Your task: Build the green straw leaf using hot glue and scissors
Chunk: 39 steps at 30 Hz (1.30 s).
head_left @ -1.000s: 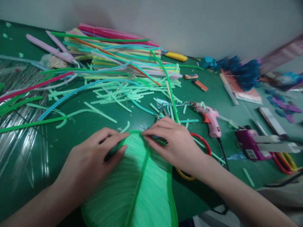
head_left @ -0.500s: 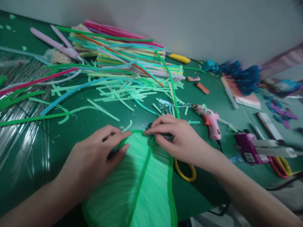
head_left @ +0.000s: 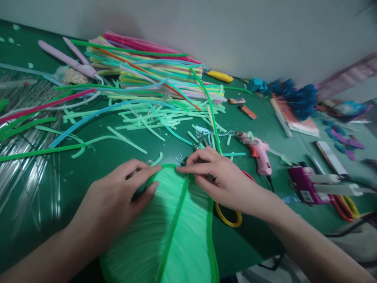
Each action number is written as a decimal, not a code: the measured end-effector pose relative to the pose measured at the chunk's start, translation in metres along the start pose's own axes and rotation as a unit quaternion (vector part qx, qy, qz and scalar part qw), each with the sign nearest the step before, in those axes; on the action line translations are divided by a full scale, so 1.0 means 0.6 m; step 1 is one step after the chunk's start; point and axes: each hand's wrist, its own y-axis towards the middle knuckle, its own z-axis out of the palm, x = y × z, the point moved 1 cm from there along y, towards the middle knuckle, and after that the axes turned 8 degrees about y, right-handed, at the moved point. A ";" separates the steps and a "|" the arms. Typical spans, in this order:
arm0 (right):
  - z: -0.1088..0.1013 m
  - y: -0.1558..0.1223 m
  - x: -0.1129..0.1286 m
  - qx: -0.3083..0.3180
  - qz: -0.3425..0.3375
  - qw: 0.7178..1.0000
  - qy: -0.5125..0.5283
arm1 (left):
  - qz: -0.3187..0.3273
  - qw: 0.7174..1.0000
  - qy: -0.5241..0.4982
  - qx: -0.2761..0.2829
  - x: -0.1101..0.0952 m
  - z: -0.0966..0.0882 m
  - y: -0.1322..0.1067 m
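Observation:
A large green leaf (head_left: 191, 228), apparently made of fuzzy pipe cleaners with a darker green rim and midrib, lies in front of me with its far end at my fingers. My left hand (head_left: 118, 192) grips the leaf's far left edge, index finger on the rim and thumb on the face. At the far end, just right of that, my right hand (head_left: 215, 173) pinches the dark green rim between fingers and thumb. Thin wire ends (head_left: 180, 160) poke out by its fingertips. Partly under the right hand and leaf are scissors, showing a yellow handle loop (head_left: 231, 220).
Bundled coloured pipe cleaners (head_left: 141, 67) and cut green pieces (head_left: 150, 116) lie behind the leaf. Bare wires (head_left: 38, 118) spread at left, near a lilac hair straightener (head_left: 67, 59). To the right are a pink glue gun (head_left: 262, 157), a lighter (head_left: 247, 111) and a purple box (head_left: 308, 186).
The view has shifted slightly. My right index finger now lies straighter along the leaf's rim, and some red scissor handle shows behind my right hand. The left hand keeps its grip.

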 end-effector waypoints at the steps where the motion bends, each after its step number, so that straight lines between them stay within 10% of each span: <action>1: 0.002 -0.001 0.001 0.000 -0.002 1.000 0.001 | 0.004 1.000 0.010 -0.001 -0.001 0.000 0.001; 39: 0.000 -0.011 -0.005 -0.012 -0.071 0.993 -0.090 | 0.010 0.998 0.054 -0.009 -0.003 0.003 0.005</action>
